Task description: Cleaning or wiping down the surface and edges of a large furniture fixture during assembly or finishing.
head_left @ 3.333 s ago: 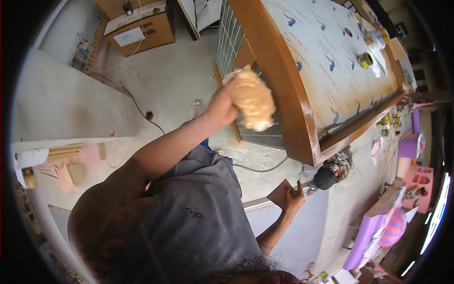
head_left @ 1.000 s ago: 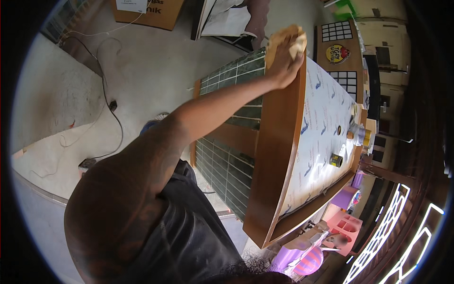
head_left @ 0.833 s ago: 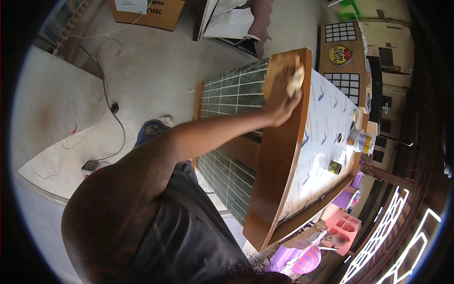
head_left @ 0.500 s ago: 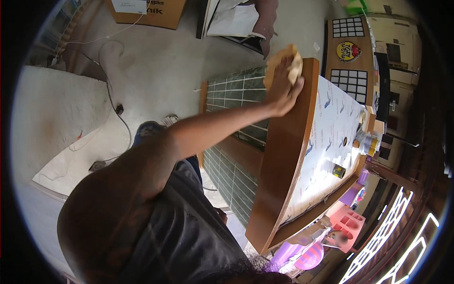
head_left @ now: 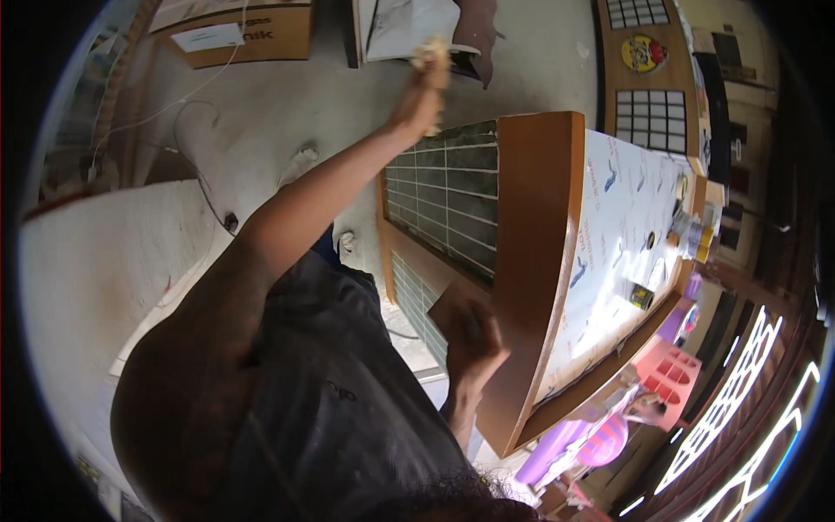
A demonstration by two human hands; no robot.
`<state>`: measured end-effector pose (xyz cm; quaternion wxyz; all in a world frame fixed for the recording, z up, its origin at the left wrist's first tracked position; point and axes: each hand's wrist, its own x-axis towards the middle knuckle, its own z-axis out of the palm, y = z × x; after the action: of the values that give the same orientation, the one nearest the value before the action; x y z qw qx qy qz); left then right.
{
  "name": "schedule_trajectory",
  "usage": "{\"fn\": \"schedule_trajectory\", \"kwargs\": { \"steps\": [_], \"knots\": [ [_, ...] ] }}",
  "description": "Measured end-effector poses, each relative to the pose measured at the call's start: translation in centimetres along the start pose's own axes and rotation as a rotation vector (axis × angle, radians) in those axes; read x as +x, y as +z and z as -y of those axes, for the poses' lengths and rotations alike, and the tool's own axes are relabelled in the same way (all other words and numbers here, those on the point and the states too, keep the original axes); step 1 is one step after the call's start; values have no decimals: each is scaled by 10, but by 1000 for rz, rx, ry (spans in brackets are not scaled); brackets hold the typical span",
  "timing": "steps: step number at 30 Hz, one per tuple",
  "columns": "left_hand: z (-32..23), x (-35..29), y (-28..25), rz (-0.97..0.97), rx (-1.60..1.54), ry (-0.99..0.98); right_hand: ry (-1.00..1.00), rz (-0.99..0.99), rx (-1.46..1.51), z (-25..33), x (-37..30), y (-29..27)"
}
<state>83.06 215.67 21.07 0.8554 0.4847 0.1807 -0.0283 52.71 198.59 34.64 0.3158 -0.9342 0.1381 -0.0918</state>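
My left hand [head_left: 424,91] is stretched far out and is closed on a crumpled yellowish cloth [head_left: 432,54]. It hangs over the grey floor just past the far corner of a counter. The counter has a broad brown wooden edge [head_left: 532,226], a front panel of dark tiles with pale joints [head_left: 448,196] and a top under a white sheet with blue marks [head_left: 622,235]. My right hand [head_left: 472,333] lies flat against the wooden edge near its close end, with nothing in it.
A cardboard box [head_left: 239,33] and leaning boards [head_left: 409,26] stand on the floor beyond the cloth. A cable [head_left: 187,130] trails across the floor. Small jars and tins [head_left: 642,296] sit on the counter top. Pink stools [head_left: 665,374] and a purple chair [head_left: 570,439] stand to the right.
My left hand has carried the cloth off the counter's wooden edge and out past its far corner. My right hand has come into view on the near part of the edge.
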Motion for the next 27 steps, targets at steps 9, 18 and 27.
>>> {"fn": "schedule_trajectory", "kwargs": {
  "steps": [9,18,27],
  "knots": [
    [19,42,-204,-103,122,-333,-462,-562,-458,144,173,64],
    [-17,100,-246,-177,219,-330,-269,-335,-768,157,206,88],
    [-29,112,-178,-61,158,-346,-238,-295,-776,159,215,95]
  ]
}}
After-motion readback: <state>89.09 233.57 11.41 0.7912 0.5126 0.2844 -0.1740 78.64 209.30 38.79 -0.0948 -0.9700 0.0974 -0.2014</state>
